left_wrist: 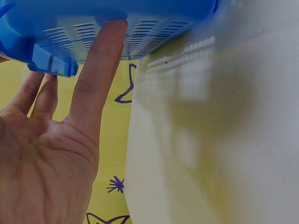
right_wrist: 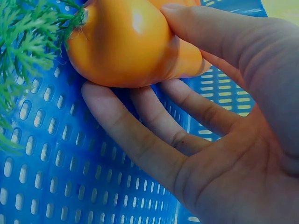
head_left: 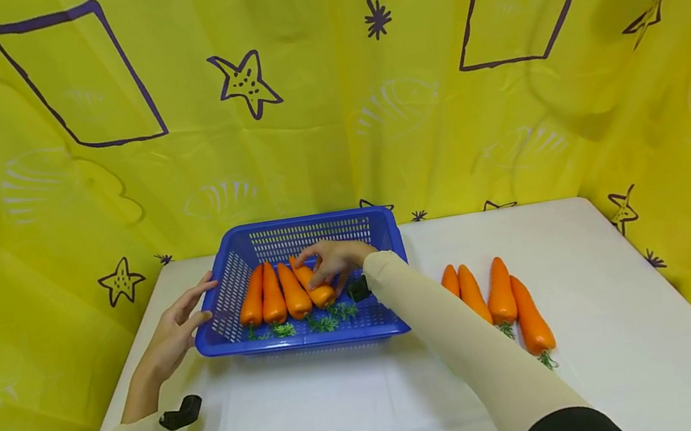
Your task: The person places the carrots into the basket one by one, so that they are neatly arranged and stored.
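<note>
A blue plastic basket stands on the white table, with several orange carrots side by side in it, their green tops toward the near side. My right hand is inside the basket. It holds the rightmost carrot there, thumb on one side and fingers along the other, as the right wrist view shows. At the basket's left side is my left hand. Its fairly straight fingers touch the basket's outer wall and rim.
More carrots lie on the white table to the right of the basket, partly behind my right sleeve. A yellow curtain with dark star drawings hangs behind the table and along both sides.
</note>
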A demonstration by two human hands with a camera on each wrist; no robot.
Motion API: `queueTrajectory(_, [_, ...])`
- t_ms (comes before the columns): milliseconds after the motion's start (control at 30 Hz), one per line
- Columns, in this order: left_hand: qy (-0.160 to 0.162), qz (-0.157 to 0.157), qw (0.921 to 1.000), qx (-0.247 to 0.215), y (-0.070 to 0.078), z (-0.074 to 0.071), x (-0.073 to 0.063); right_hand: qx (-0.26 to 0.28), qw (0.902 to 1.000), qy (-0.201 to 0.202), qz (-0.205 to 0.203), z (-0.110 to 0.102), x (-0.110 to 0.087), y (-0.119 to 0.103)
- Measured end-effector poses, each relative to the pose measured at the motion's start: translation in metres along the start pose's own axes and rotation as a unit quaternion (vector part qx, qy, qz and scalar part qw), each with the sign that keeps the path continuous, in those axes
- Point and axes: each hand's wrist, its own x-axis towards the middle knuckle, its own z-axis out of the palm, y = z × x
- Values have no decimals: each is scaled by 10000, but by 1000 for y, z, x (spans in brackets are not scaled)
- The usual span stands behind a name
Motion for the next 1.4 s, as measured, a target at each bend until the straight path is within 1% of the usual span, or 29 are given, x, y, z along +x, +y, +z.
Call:
queueTrajectory(267, [10, -43, 10000, -4, 1, 1, 0, -35, 10000, 7, 47, 1, -3, -1])
queueTrajectory(367, [4, -53, 10000, -10, 1, 1, 0, -226, 9997, -25, -11, 3, -7, -4])
queueTrajectory(533, [-17, -9, 10000, -42, 2, 1, 1, -926, 9957, 55, -59, 5, -12, -11])
queueTrajectory(667, [-33, 14, 10000, -18, 2, 1, 2, -1553, 9877, 162, 7, 7, -14, -16])
queueTrajectory(800, [-24, 36, 10000, -10, 3, 1, 2, -1988, 9799, 166, 64, 7, -19, -21])
queueTrajectory(933, [-20, 17, 10000, 26, 3, 2, 1, -2531, 9674, 73, 55, 6, -28, -29])
queueTrajectory(1000, [-12, -5, 10000, 0, 2, 2, 0, -2887, 9574, 22, -13, 4, -34, -33])
queueTrajectory(1100, [1, -49, 10000, -36, 3, 2, -1, -3445, 9383, -50, -284, 1, -43, -39])
queueTrajectory(1200, [7, -46, 10000, -9, 3, 2, -1, -3977, 9149, -70, -690, -3, -54, -44])
queueTrajectory(1233, [1, -38, 10000, 20, 3, 2, -1, -4076, 9096, -64, -807, -4, -59, -45])
queueTrajectory(1267, [-4, -29, 10000, 41, 3, 2, -1, -4149, 9051, -47, -925, -4, -63, -45])
queueTrajectory(1300, [-8, -16, 10000, 42, 3, 2, -1, -4168, 9032, -32, -1027, -5, -67, -45])
queueTrajectory(1400, [-28, -17, 10000, -15, 3, 2, -1, -4154, 8999, 152, -1316, -6, -82, -42])
